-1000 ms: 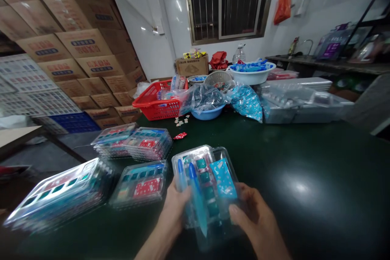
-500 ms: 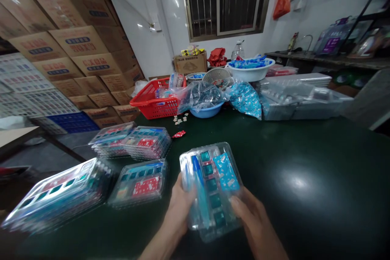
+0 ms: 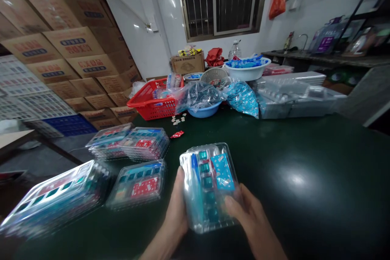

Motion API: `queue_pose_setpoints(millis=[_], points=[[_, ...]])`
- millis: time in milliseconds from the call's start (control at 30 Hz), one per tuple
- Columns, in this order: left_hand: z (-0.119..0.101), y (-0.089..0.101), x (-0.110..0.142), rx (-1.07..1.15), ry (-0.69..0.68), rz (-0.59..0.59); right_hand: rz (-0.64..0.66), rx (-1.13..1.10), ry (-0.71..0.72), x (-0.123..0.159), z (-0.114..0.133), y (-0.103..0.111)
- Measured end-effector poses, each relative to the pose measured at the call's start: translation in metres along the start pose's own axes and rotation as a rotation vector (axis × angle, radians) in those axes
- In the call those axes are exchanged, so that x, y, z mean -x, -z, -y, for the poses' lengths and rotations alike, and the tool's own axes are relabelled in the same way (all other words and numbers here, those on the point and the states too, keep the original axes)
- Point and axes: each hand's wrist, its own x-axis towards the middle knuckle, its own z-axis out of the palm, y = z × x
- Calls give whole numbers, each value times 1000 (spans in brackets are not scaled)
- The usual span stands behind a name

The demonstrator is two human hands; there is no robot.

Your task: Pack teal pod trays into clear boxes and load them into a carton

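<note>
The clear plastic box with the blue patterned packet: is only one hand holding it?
No, the left hand and right hand hold the clear plastic box from opposite sides.

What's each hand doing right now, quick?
Left hand: holding the clear plastic case by its left side.
Right hand: holding the same case at its lower right.

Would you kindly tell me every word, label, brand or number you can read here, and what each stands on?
No text reads with certainty.
Stacked cartons: red characters and blue oval marks, too blurred to quote.
Small cardboard box: dark print, too small.
Large plastic jug: purple label, lettering too small.
Held clear case: no readable text.
</note>
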Motion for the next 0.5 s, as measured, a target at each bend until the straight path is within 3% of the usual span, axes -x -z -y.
queue_pose_setpoints(millis=[100, 333, 433, 500], points=[[-3, 4, 5, -13, -8, 4, 2, 29, -44, 1, 4, 1], [-12, 11, 16, -303, -78, -20, -31, -36, -36, 4, 15, -6], [-9, 16, 10, -259, -59, -73, -72, 61, -2, 6, 12, -8], [-6, 21, 5, -167, -46, -37, -107, 170, 49, 9, 8, -9]])
